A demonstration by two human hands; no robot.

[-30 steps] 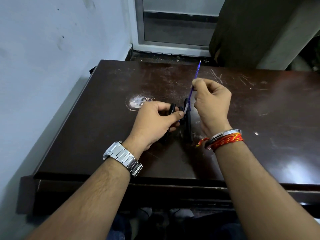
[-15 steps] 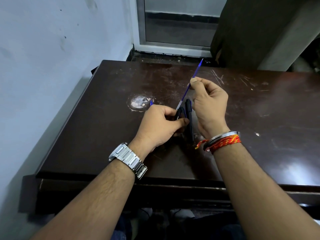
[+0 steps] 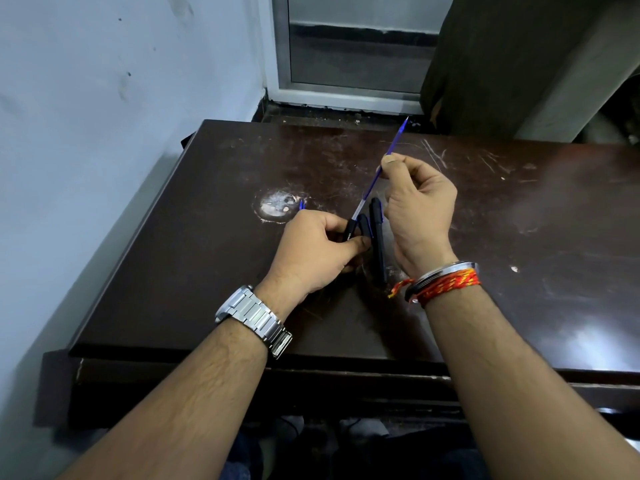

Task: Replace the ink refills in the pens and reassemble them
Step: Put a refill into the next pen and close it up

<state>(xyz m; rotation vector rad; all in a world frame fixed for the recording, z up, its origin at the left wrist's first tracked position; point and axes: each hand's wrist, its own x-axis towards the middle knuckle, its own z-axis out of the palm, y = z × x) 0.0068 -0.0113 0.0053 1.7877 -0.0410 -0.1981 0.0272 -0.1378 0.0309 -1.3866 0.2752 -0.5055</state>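
Head view: your left hand (image 3: 318, 251) has its fingers curled round a black pen barrel (image 3: 351, 230), low over the worktop (image 3: 207, 271). Your right hand (image 3: 420, 206) pinches the blue refill (image 3: 398, 136) between thumb and fingertip. The refill's lower end sits at the barrel's mouth. A second black pen (image 3: 378, 244) lies between your hands. This looks like the refill-swapping step. Next, keep the refill in line with the barrel as you slide it.
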